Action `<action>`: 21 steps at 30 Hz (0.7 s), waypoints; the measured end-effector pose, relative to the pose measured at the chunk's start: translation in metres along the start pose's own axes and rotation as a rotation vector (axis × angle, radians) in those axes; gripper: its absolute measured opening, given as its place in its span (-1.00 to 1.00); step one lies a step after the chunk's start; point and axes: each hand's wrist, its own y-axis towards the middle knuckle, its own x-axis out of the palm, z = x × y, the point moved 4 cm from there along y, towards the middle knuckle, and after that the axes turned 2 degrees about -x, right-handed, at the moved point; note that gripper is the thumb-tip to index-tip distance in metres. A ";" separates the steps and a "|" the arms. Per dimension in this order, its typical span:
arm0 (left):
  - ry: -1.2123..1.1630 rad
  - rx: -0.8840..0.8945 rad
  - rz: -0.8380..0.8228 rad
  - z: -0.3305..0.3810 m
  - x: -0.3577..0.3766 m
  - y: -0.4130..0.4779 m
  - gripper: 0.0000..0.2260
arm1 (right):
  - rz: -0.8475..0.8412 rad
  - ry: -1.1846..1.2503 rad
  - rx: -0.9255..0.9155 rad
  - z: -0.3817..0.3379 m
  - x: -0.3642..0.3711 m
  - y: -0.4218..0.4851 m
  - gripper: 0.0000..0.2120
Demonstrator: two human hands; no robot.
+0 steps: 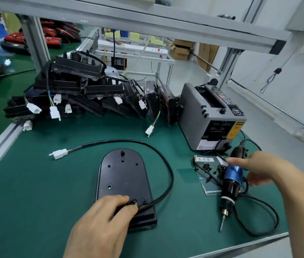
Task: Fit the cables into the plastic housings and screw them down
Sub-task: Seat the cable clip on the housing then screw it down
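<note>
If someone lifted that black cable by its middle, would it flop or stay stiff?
Probably floppy yet springy: the black cable lies in one smooth wide loop, unkinked. Its white connector end would likely dangle, while the left hand pinches the other.

Left hand [106, 216] pinches black cable [172, 175] at near end of black housing [123, 174] on green table [36, 192]. Right hand [264, 168] spread over blue screwdriver [230, 185], loose screws [206, 165] beside. Wired housings pile [69, 84] behind.
</note>
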 end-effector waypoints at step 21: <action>0.030 -0.007 -0.020 -0.004 0.003 -0.002 -0.75 | -0.019 1.266 -0.063 0.026 0.017 -0.005 -0.74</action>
